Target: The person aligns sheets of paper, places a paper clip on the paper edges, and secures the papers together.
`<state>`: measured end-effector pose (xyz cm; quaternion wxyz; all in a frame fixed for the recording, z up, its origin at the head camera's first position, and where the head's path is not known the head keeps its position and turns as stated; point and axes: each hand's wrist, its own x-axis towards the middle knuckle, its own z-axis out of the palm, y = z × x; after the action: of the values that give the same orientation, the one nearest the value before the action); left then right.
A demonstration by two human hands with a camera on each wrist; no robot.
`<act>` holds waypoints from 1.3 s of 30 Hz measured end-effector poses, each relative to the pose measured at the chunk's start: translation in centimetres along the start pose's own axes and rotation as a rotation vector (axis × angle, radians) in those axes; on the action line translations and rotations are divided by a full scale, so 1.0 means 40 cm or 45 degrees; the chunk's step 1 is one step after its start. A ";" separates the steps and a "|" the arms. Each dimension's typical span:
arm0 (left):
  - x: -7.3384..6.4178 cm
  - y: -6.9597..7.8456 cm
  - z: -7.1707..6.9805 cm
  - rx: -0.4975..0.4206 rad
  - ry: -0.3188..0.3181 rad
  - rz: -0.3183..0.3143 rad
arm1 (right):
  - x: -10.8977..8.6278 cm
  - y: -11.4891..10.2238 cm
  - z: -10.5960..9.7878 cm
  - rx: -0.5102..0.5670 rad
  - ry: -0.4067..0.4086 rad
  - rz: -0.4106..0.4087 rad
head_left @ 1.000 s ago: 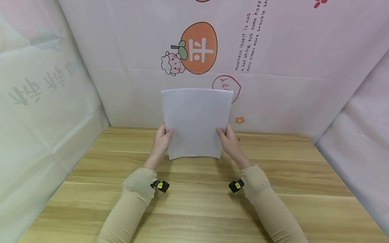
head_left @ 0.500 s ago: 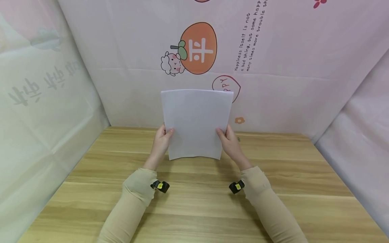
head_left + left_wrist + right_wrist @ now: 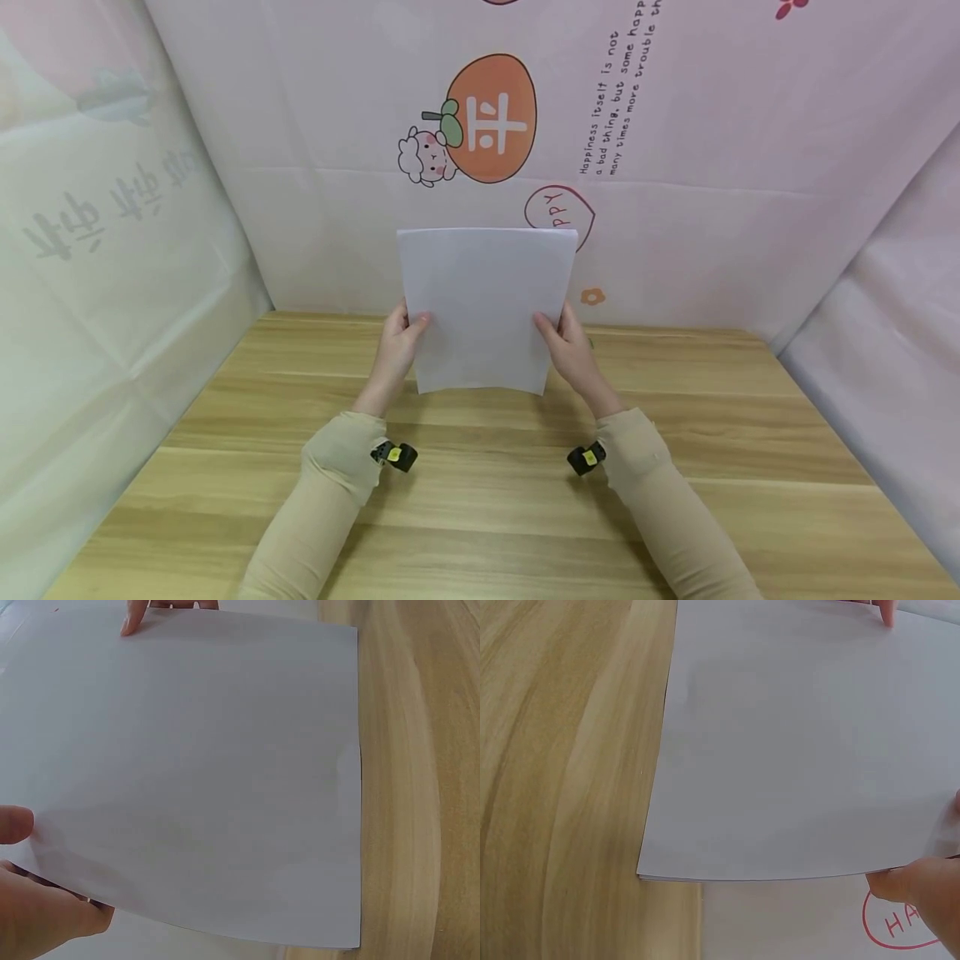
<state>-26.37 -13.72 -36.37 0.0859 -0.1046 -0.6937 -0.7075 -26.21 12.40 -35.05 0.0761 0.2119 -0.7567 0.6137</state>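
A stack of white paper [image 3: 483, 308] is held up over the wooden table in the head view, tilted with its top edge toward the back wall. My left hand [image 3: 396, 350] grips its left edge, thumb on the front face and fingers behind. On the opposite edge my right hand [image 3: 573, 354] pinches it the same way. In the left wrist view the paper [image 3: 202, 772] curves slightly between the two hands, its face blank. Layered sheet edges show at the lower corner of the paper [image 3: 780, 750] in the right wrist view. The fingers behind the stack are mostly hidden.
The wooden table [image 3: 480, 517] spreads beneath both forearms. Behind it rises a white printed cloth [image 3: 337, 233] with an orange fruit drawing [image 3: 491, 118] and lettering. More pale cloth hangs along the left and right sides. A small black camera sits at each wrist.
The paper's top edge has dipped a little, so the stack looks slightly shorter and more tilted. Both hands keep their grip and have shifted only slightly.
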 end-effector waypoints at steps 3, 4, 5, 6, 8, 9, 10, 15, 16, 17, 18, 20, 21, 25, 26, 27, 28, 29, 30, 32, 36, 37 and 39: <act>0.002 0.005 0.000 -0.008 -0.002 -0.017 | 0.001 -0.002 -0.002 0.013 0.003 0.000; 0.002 0.007 0.000 -0.010 0.000 -0.017 | 0.001 -0.002 -0.003 0.017 0.003 0.001; 0.003 0.007 0.000 -0.011 0.001 -0.014 | 0.001 -0.003 -0.004 0.029 0.003 0.007; 0.004 0.007 0.000 -0.012 0.002 -0.010 | 0.001 -0.003 -0.004 0.031 0.002 0.008; 0.004 0.008 0.001 -0.005 0.010 -0.011 | 0.001 -0.006 -0.005 0.030 0.003 0.007; 0.004 0.010 0.001 -0.001 0.015 -0.014 | 0.002 -0.007 -0.005 0.030 0.006 0.005; 0.005 0.011 0.001 0.002 0.017 -0.018 | 0.002 -0.008 -0.005 0.028 0.009 0.005; 0.006 0.022 0.000 0.004 0.034 -0.044 | 0.006 -0.013 -0.007 0.014 0.026 0.001; 0.006 0.024 0.000 0.003 0.035 -0.045 | 0.006 -0.014 -0.008 0.011 0.029 -0.004; 0.007 0.026 -0.001 0.003 0.034 -0.046 | 0.008 -0.014 -0.008 0.012 0.032 -0.009; 0.007 0.028 -0.001 0.006 0.035 -0.045 | 0.009 -0.015 -0.008 0.014 0.034 -0.015; 0.009 0.032 -0.003 0.012 0.037 -0.037 | 0.011 -0.017 -0.009 0.021 0.041 -0.034; 0.011 0.033 -0.003 0.017 0.038 -0.030 | 0.013 -0.018 -0.009 0.031 0.042 -0.046; 0.016 0.039 -0.003 0.026 0.041 0.008 | 0.020 -0.021 -0.012 0.066 0.052 -0.071; 0.017 0.040 -0.002 0.026 0.044 0.017 | 0.022 -0.023 -0.013 0.069 0.053 -0.074; 0.018 0.041 -0.002 0.025 0.047 0.026 | 0.023 -0.025 -0.013 0.072 0.055 -0.071; 0.019 0.042 -0.002 0.024 0.050 0.034 | 0.024 -0.026 -0.014 0.068 0.059 -0.070; 0.020 0.042 -0.001 0.023 0.052 0.045 | 0.025 -0.026 -0.015 0.066 0.063 -0.070; 0.020 0.043 -0.001 0.025 0.056 0.052 | 0.027 -0.026 -0.015 0.066 0.064 -0.070; 0.021 0.043 0.000 0.028 0.062 0.061 | 0.031 -0.019 -0.016 0.067 0.070 -0.076; 0.022 0.043 0.003 0.031 0.070 0.064 | 0.045 0.008 -0.019 0.072 0.081 -0.089; 0.022 0.043 0.004 0.029 0.073 0.063 | 0.047 0.013 -0.018 0.070 0.084 -0.090; 0.023 0.043 0.006 0.024 0.079 0.061 | 0.050 0.021 -0.017 0.069 0.090 -0.092</act>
<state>-26.78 -13.48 -34.48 0.1252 -0.0986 -0.6946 -0.7015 -28.45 12.74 -34.88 0.1189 0.2193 -0.7285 0.6380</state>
